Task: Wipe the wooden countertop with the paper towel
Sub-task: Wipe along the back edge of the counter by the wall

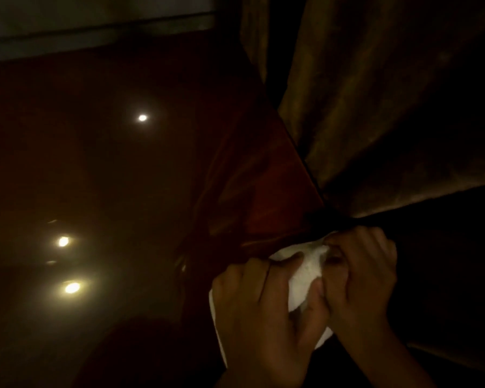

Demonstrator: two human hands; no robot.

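Two bare hands enter from about 6 o'clock in dim light. The left hand (259, 309) shows its back and knuckles, with no ring, watch or glove visible. The right hand (361, 278), toward 5 o'clock, is likewise unadorned. Both wrists are bare; no sleeve reaches into view.

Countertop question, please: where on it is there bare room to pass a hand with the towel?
The glossy wooden countertop looks bare across the left, between the pale wall edge and the three light reflections. It is crowded at lower right, where both hands, left and right, hold the paper towel by the curtain.
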